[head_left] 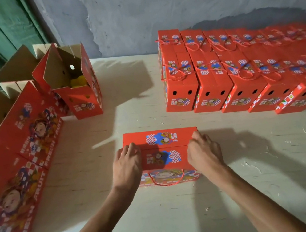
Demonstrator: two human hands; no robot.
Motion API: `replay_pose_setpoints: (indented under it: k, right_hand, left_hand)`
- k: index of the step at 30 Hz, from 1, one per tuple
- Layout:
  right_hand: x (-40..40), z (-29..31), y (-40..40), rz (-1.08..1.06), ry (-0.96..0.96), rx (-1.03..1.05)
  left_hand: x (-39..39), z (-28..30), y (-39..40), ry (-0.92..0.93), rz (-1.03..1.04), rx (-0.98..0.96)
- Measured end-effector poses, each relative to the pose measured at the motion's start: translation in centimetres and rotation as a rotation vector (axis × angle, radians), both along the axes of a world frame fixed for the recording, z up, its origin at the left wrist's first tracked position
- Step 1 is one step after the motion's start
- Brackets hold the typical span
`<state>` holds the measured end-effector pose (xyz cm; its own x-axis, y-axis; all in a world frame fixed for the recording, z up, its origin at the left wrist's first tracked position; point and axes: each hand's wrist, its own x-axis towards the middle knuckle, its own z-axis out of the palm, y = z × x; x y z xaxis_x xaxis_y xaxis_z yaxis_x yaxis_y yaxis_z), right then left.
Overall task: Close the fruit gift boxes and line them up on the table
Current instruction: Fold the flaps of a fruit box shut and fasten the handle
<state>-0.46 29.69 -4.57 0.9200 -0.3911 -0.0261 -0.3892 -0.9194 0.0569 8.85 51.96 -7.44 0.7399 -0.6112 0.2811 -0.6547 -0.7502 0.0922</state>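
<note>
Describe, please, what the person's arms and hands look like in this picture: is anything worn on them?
Both forearms are bare up to the frame's lower edge: no sleeves show. The left hand and right hand wear no gloves, and no ring, watch or bracelet shows on the fingers or wrists. No markings are visible either.
</note>
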Motion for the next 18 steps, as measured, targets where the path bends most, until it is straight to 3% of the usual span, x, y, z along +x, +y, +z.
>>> replay_pose_setpoints:
  k: [3, 7, 10, 14, 15, 18]
  right_hand:
    - [1.5, -0.1, -2.5, -0.006, -0.097, 0.095]
    - [2.4, -1.9, -2.8, -0.001, -0.22, 0.49]
    - [2.7, -3.1, -2.6, -0.032, -0.34, 0.484]
    - [3.3, -3.4, -2.5, -0.178, -0.415, 0.57]
    - [3.6, -3.4, -2.5, -0.194, -0.425, 0.583]
    - [3.8, -3.4, -2.2, -0.229, -0.442, 0.58]
  left_hand:
    - [-0.8, -0.4, 0.4, 0.067, 0.034, -0.05]
    - [-2.1, -1.2, 0.5, 0.197, 0.108, -0.246]
    - [-3.3, -2.1, 0.1, 0.239, 0.187, -0.339]
    - [-4.8, -3.2, -0.5, 0.357, 0.393, -0.29]
    - [-4.8, -3.4, -0.5, 0.423, 0.445, -0.349]
    - [-5.5, -3.5, -0.7, 0.657, 0.559, -0.77]
